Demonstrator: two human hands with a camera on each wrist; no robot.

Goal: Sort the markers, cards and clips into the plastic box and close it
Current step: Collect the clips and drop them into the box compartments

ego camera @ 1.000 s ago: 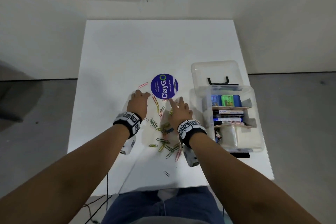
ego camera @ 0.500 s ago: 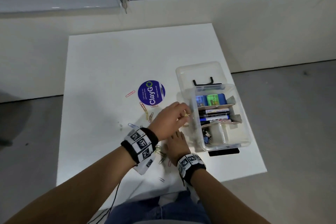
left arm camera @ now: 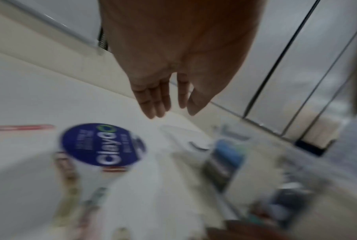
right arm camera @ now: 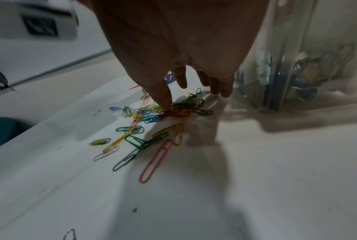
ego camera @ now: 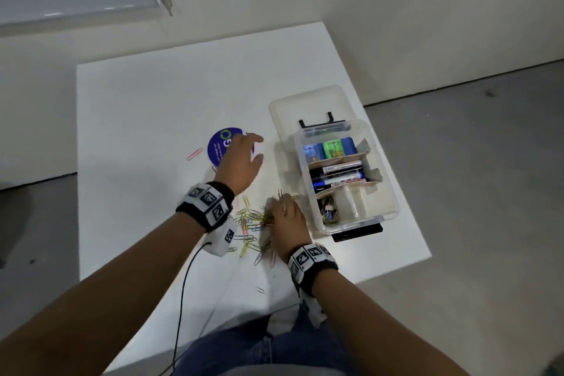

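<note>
1. Clear plastic box [ego camera: 384,217] with rounded corners sits on the right part of the smooth white table [ego camera: 152,101]; brown card dividers split it into compartments.
2. Far compartment holds glossy blue and green card packs [ego camera: 331,148]; the middle one holds black and blue markers [ego camera: 337,177] lying flat; the near left one holds small metal binder clips [ego camera: 328,212].
3. Translucent lid [ego camera: 290,110] lies flat on the table behind and left of the box, touching it.
4. Thin wire paper clips [right arm camera: 153,123], coated in red, yellow, green, blue, pink and white, lie scattered and partly heaped just left of the box.
5. Round purple sticker [left arm camera: 101,144] with white lettering lies flat farther out; a pink clip [ego camera: 194,154] lies apart to its left.
6. Right hand [ego camera: 285,223] is over the heap, fingers loosely spread and pointing down, thumb tip touching the red and yellow clips; it grips nothing.
7. Left hand [ego camera: 239,166] hovers above the sticker, fingers straight and extended, holding nothing.
</note>
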